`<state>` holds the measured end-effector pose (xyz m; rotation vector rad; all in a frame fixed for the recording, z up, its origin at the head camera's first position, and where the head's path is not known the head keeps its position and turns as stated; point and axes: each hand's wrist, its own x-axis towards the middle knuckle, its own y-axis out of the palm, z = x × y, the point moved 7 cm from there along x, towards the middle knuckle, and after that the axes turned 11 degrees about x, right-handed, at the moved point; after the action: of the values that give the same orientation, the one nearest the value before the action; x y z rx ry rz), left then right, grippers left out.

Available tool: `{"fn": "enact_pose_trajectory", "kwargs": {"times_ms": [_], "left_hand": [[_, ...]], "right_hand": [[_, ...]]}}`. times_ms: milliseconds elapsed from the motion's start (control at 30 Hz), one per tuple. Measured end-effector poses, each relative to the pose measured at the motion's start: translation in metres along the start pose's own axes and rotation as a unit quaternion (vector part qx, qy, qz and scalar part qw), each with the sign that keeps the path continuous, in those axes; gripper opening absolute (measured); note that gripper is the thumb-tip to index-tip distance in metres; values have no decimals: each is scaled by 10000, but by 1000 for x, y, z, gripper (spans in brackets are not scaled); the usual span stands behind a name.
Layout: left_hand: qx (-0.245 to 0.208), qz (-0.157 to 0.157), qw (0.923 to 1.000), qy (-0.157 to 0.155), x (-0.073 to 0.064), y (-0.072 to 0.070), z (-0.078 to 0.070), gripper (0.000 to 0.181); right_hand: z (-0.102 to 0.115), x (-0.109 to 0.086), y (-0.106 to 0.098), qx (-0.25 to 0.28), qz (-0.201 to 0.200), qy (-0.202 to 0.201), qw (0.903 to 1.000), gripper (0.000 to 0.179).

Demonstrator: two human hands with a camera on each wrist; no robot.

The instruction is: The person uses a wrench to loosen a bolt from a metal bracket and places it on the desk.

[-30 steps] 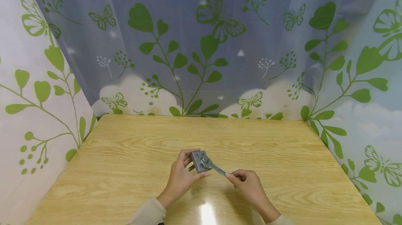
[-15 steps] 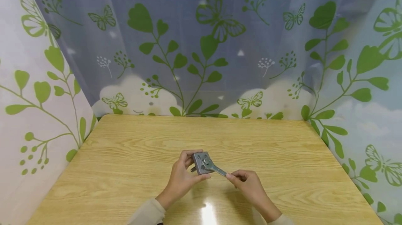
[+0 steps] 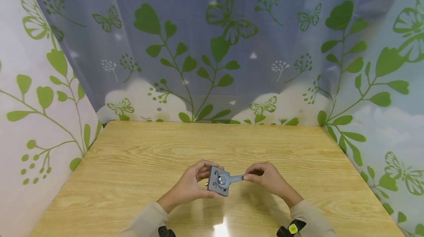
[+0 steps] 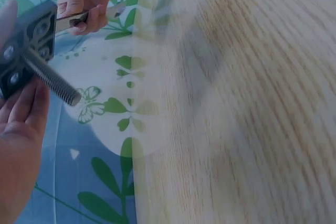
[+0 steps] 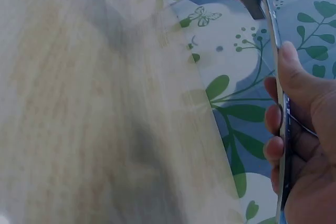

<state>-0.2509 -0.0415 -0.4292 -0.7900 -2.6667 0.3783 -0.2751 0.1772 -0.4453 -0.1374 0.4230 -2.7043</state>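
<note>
My left hand [image 3: 190,184] holds a grey square plate [image 3: 212,179] with round holes, fingers on its far edge and thumb along the near one. A bolt runs through the plate. Its silver hex head [image 3: 222,180] faces up toward the head camera, and its threaded shank [image 4: 55,80] sticks out of the other side in the left wrist view. The ring end of a metal wrench [image 3: 236,179] sits around the bolt head. My right hand [image 3: 269,179] pinches the wrench handle [image 5: 280,72], thumb on one side and curled fingertips on the other.
Below the hands lies a wood-grain table [image 3: 149,148]. A curtain [image 3: 185,64] printed with green leaves and butterflies stands behind it, with similar printed cloth on both sides. A dark strap device [image 3: 291,228] is on the right sleeve.
The right hand has swung the wrench handle away from the body, so it now points nearly straight right. The plate has moved slightly right and nearer, and its face has turned more toward the head camera.
</note>
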Motion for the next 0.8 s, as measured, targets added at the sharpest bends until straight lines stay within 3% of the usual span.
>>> {"fn": "enact_pose_trajectory", "kwargs": {"times_ms": [233,467,633,800], "left_hand": [[-166,752,9970,47,-1,5,-1,70],[-157,1371,9904,-87,-3,15,2,70],[-128,1580,9873,-30,-3,20,3,68],[-152,1629,9865,48,-4,23,4,67]], "right_hand": [[18,21,-2,-585,774,-775,9923,15],[45,34,0,-1378,1289,-1525,9701,12],[56,36,2,-1849,1385,-1754,9570,12],[57,34,3,-1939,1388,-1727,9557,11]]}}
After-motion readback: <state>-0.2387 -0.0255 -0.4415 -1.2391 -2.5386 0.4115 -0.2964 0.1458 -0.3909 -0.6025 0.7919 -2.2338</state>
